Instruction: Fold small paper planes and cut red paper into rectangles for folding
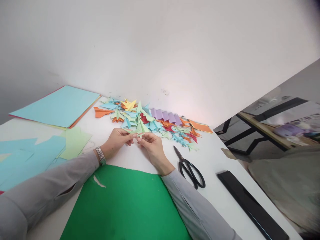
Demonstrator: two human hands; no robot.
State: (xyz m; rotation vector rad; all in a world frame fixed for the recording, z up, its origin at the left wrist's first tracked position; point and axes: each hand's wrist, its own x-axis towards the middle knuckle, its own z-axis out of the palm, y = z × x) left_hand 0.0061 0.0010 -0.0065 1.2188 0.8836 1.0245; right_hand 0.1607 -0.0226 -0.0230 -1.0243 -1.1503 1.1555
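**Grip: two-handed fingertip pinch on a small folded paper**

The grip was a closed pinch on each side: the left hand (120,138) and the right hand (153,146) met thumb to forefinger on a light green paper piece (133,131). The piece was held above the white worktop (212,203), between the fingertips, just in front of a pile of folded paper shapes (165,116).

Judged from this hold, the step was shaping a fold. Sound handling called for edges aligned before pressure, one side held steady as the other pressed the crease, and light force, since thin paper would probably tear or skew. Scissors (183,159) lay near the right hand, apart from the work.

Fingers covered most of the paper piece; its fold lines and full outline could not be read. It overlapped similar green shapes behind it, so its far edge was uncertain. The green sheet (125,203) ran out of view at the bottom, and blue sheets (47,151) were cut off at the left.
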